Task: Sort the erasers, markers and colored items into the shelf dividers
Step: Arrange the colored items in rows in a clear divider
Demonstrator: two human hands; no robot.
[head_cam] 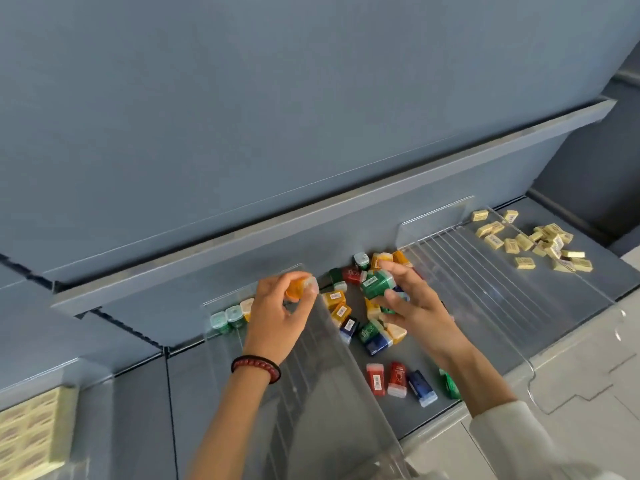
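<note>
The job looks barely begun. The left hand (pixel 277 317) pinches an orange box (pixel 296 289) between thumb and fingers, right at the top of the clear divider (pixel 329 393). Beyond that divider only a short row of boxes (pixel 228 318) stands lined up at the back. The right hand (pixel 419 306) curls its fingers round a green box (pixel 375 284) above the mixed heap (pixel 341 311) in the middle section of the shelf (pixel 381 417), where most of the coloured pieces lie jumbled. Four more (pixel 397 379) lie near the front edge. The pale erasers (pixel 540 242) sit scattered in the right-hand section. I see no markers.
</note>
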